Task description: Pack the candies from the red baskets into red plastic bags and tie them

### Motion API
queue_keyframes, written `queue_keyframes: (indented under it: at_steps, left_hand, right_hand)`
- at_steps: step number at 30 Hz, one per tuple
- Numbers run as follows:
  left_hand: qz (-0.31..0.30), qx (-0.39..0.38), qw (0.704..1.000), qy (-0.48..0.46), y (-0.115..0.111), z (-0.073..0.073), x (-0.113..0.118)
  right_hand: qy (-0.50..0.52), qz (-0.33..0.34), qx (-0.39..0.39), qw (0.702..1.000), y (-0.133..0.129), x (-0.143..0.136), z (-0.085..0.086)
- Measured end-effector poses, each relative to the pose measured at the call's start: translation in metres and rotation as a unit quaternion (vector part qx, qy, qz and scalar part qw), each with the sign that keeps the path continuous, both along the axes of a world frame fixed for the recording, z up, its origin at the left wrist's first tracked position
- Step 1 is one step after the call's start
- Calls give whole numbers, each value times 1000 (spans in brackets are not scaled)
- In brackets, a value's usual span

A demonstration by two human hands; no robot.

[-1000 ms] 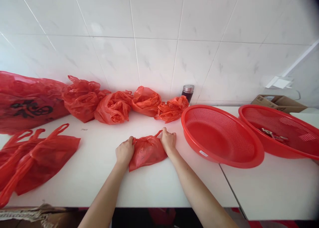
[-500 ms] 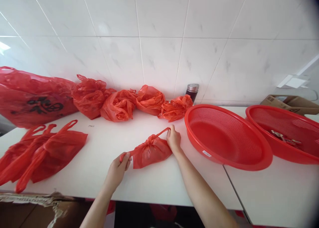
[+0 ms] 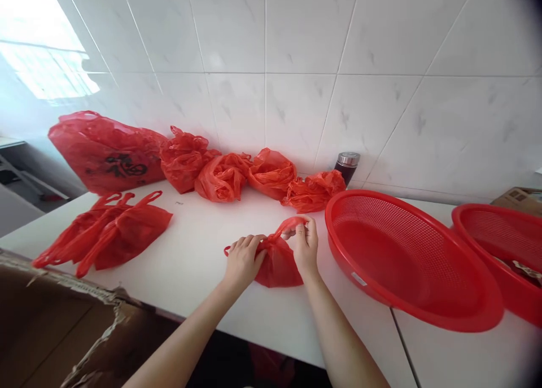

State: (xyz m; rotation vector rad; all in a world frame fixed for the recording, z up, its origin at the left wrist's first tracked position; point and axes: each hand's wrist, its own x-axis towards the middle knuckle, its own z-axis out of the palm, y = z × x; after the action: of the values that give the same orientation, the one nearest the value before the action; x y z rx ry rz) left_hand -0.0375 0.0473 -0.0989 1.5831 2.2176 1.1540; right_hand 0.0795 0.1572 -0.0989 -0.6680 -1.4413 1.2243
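A small red plastic bag (image 3: 278,266) with its neck knotted rests on the white table in front of me. My left hand (image 3: 244,259) is closed on the knotted neck from the left, and one handle loop pokes out beyond its fingers. On the other side my right hand (image 3: 305,245) pinches the second handle, which arches up from the knot. What is inside the bag cannot be made out. Several similar tied red bags (image 3: 122,230) lie together at the left of the table, handles upward.
Crumpled red bags (image 3: 224,179) line the tiled wall, with a large printed red bag (image 3: 114,156) at the left end. A dark flask (image 3: 347,165) stands behind. Red perforated baskets (image 3: 393,252) fill the right side. A torn cardboard box (image 3: 55,320) sits below the front edge.
My left hand has moved from the handle's end in to the knot. My right hand has raised its handle into an arch. The camera view has shifted left.
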Motion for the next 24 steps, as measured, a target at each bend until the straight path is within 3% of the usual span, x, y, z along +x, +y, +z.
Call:
queue_keyframes:
  at_steps: [3,7,10,15,19,21,24]
  left_hand:
    - [-1,8,998,-61,12,9,-12]
    - [-4,15,979,-201,12,33,-20]
    - [-38,8,945,-326,5,43,-19]
    - [-43,48,888,-456,-4,40,-15]
    - [-8,132,818,-561,-2,33,-8]
    - [6,130,805,-579,0,30,-2]
    - [38,104,807,-580,1,23,7]
  right_hand:
    - [-47,-8,-36,998,7,2,-6]
    - [-180,77,-2,981,6,-1,-12]
    - [-158,120,-52,979,5,-5,-14]
    - [-106,71,-162,979,10,-8,-14]
    - [-39,255,-213,942,-3,-12,-9]
    - [17,315,-249,916,-9,-17,-10]
    - [84,246,-310,914,-10,-22,-16]
